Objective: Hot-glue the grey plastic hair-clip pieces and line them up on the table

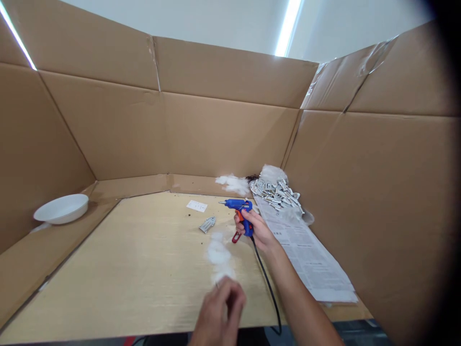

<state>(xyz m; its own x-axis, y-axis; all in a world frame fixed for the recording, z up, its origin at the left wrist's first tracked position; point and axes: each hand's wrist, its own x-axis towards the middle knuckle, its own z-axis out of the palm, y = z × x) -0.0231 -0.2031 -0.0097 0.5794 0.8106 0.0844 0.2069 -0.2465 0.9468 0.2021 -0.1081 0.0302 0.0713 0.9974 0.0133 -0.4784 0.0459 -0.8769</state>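
Note:
A blue hot glue gun (237, 205) with an orange trigger is gripped in my right hand (257, 228), its nozzle pointing left above the table. A black cord runs from its handle down to the table's front edge. My left hand (223, 307) is near the front edge, slightly blurred, its fingers curled into a pinch; what they hold, if anything, I cannot make out. Just beyond it lie tufts of white fluffy stuffing (218, 252). A small grey-and-white flat piece (208, 224) rests left of the glue gun. Below the gun a red loop-shaped object (236, 237) partly shows.
A printed white card (197, 205) lies farther back. On the right, newspaper (306, 257) bears a heap of grey-white pieces (279, 194); more white fluff (234, 183) sits behind. A white bowl (61, 209) stands far left. Cardboard walls (230, 139) enclose the wooden table (126, 269).

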